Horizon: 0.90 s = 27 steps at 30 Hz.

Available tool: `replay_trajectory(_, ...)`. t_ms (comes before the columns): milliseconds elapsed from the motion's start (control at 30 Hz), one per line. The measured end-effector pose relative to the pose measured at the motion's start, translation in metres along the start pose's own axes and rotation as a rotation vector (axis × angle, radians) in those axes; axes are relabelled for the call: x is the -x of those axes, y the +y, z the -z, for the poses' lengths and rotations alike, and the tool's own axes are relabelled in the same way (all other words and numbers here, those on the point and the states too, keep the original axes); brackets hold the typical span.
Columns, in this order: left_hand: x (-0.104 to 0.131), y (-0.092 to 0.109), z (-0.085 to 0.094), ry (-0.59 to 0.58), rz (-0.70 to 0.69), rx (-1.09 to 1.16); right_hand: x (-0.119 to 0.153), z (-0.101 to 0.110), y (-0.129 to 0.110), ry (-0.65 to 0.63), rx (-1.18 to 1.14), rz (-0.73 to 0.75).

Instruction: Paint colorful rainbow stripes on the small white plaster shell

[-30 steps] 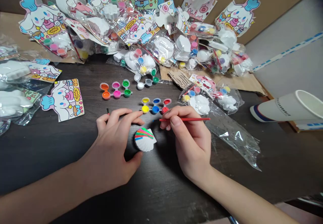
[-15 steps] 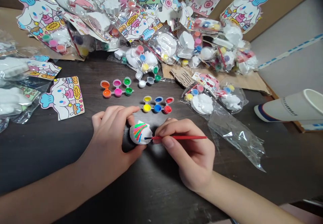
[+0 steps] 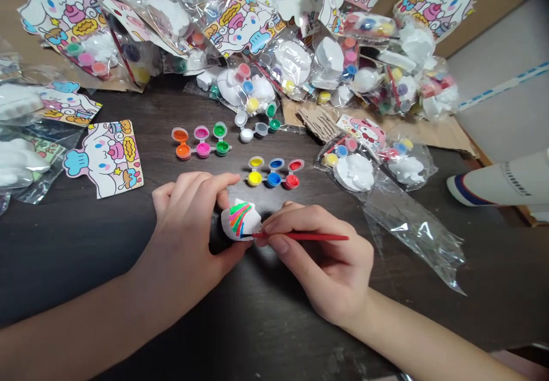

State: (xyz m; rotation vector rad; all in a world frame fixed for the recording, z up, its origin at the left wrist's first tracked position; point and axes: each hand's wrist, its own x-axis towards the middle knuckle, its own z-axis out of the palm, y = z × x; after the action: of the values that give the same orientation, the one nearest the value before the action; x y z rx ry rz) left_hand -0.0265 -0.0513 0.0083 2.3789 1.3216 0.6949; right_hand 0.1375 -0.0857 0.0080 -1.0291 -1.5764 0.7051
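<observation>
A small white plaster figure (image 3: 253, 221) carries curved stripes of green, pink, orange, red and blue on its left part. My left hand (image 3: 186, 221) grips it from the left, thumb at its near side and fingers at its far side. Between the thumb and fingers of my right hand (image 3: 326, 261) is a red paintbrush (image 3: 317, 236), lying nearly level. Its dark tip meets the figure's face near the blue stripe. Just beyond stand open paint pots of yellow, blue and red (image 3: 273, 179). Farther left are open pots of orange, pink and green (image 3: 203, 150).
Behind the pots lies a heap of clear bags (image 3: 295, 63) with white figures and paints. White, grey and green pots (image 3: 246, 135) sit before it. A printed card (image 3: 114, 161) lies left; an empty clear wrapper (image 3: 412, 226) and a paper cup (image 3: 493, 181) are at right.
The brush tip has shifted slightly left on the figure, towards the blue stripe. My left hand keeps its hold. The whole view has tilted a little, with the background moving up and right.
</observation>
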Motion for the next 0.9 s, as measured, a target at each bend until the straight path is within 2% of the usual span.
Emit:
replay_trajectory(400, -0.0014, 0.0008, 0.0004, -0.001, 0.015, 0.011, -0.0002, 0.0006, 0.0004, -0.019, 0.038, 0.007)
replay_trajectory(667, 0.0003, 0.0006, 0.0009, -0.003, 0.023, -0.007, -0.0002, 0.0008, -0.0008, 0.033, 0.086, -0.019)
replay_trajectory(900, -0.0016, 0.0009, 0.0003, 0.003, 0.003, -0.006, -0.0005, 0.0013, -0.0006, -0.019, 0.019, 0.007)
